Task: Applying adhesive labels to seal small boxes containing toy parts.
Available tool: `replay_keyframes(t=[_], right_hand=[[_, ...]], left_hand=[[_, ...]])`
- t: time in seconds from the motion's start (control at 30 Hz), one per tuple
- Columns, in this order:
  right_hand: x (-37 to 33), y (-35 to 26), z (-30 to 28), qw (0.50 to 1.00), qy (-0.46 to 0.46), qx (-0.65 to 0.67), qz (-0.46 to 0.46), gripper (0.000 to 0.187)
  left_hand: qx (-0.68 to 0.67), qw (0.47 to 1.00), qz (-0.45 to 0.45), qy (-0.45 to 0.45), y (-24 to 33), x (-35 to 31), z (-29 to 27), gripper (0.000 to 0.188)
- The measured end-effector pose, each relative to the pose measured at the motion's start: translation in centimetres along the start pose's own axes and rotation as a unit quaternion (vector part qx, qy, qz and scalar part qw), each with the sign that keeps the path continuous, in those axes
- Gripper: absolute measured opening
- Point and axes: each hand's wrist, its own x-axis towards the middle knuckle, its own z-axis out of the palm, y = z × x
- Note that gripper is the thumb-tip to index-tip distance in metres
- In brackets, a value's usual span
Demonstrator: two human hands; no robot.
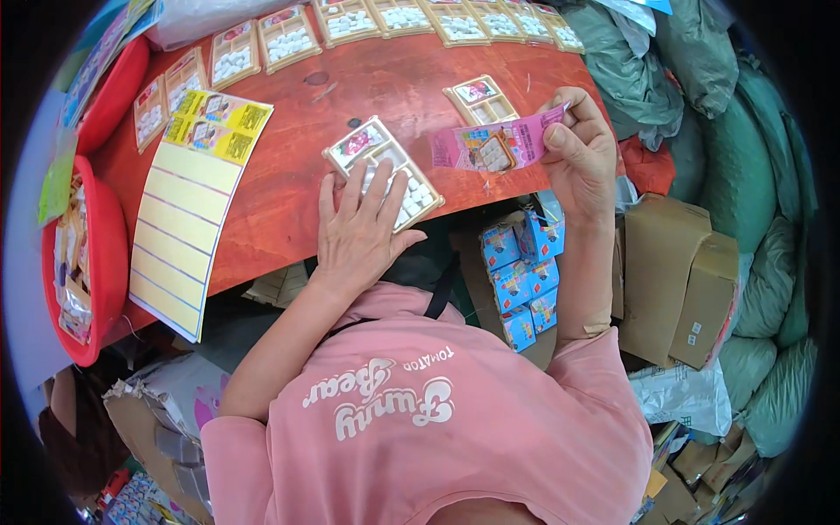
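Observation:
My left hand point(360, 232) lies with fingers spread on a small tan plastic tray point(427, 203) near the table's front edge. Small white pieces fill part of the tray, and a picture panel shows at its far end. In my right hand point(579, 157), thumb and fingers pinch one end of a pink printed sticker point(525, 138). It is held up to the right of the tray, apart from it. Behind the sticker, a second tan tray point(477, 91) rests on the table, partly covered from view; whether it holds pieces is hard to see.
Several trays of white pieces point(348, 22) line the red table's point(289, 105) far and left edges. A sheet of yellow labels point(185, 214) overhangs at left beside a red basin point(109, 297). Small blue boxes point(516, 284) sit below. Cardboard point(669, 271) and green sacks point(735, 149) crowd the right.

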Motion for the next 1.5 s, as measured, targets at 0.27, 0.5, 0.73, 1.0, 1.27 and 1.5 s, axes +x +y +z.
replay_keyframes(t=[0.27,0.5,0.73,1.0,1.27,1.5], right_hand=[[0.3,0.0,1.6,0.999,-0.009,-0.004,0.032,0.036],[0.8,0.0,2.9,0.991,-0.109,0.019,0.078,0.038],[2.5,3.1,3.5,0.993,0.015,-0.089,0.081,0.028],[3.3,7.1,4.0,0.978,0.077,-0.12,0.153,0.023],[3.8,8.6,3.0,0.95,0.092,-0.255,0.152,0.031],[3.4,9.9,3.4,0.93,0.064,-0.33,0.147,0.032]], left_hand=[[-0.072,0.997,-0.013,-0.01,-0.1,0.5,-1.9,0.072],[-0.288,0.949,-0.059,0.116,-2.9,0.2,-4.0,0.04],[-0.753,0.619,-0.209,0.078,-2.7,0.5,-4.3,0.05],[-0.654,0.655,-0.371,0.077,-4.0,1.4,-4.1,0.028],[-0.603,0.692,-0.394,0.041,-3.8,1.8,-2.8,0.029],[-0.555,0.728,-0.402,0.025,-3.9,1.2,-3.1,0.026]])
